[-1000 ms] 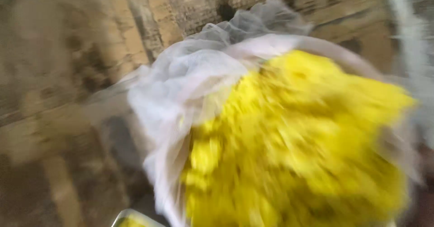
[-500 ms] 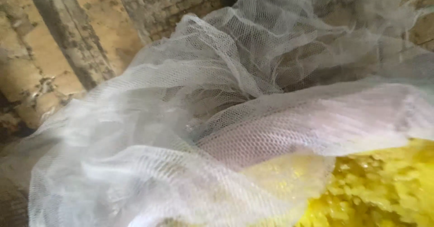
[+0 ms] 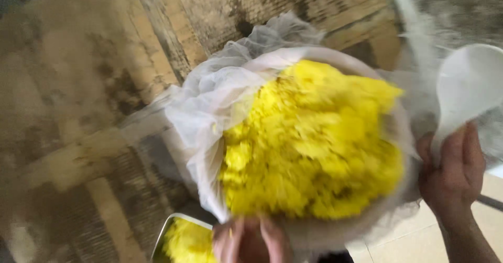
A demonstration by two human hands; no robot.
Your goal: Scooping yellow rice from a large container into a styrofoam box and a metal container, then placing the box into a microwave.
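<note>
At lower left a metal tray point(image 3: 181, 239) holds some yellow food, just beside the left hand point(image 3: 251, 241). That hand grips the near rim of a big round bowl point(image 3: 340, 231), lined with white net point(image 3: 204, 111) and heaped with yellow food point(image 3: 314, 142), which lies just ahead of both hands. The right hand point(image 3: 453, 174), beside the bowl's right edge, is closed on a white scoop point(image 3: 469, 87) whose cup points up and away. The two hands are apart, the left nearer the tray.

Bright yellow grains point(image 3: 314, 148) heaped in white mesh cloth point(image 3: 209, 100); white scoop point(image 3: 469, 85); mottled brown brick wall point(image 3: 78, 85)
</note>
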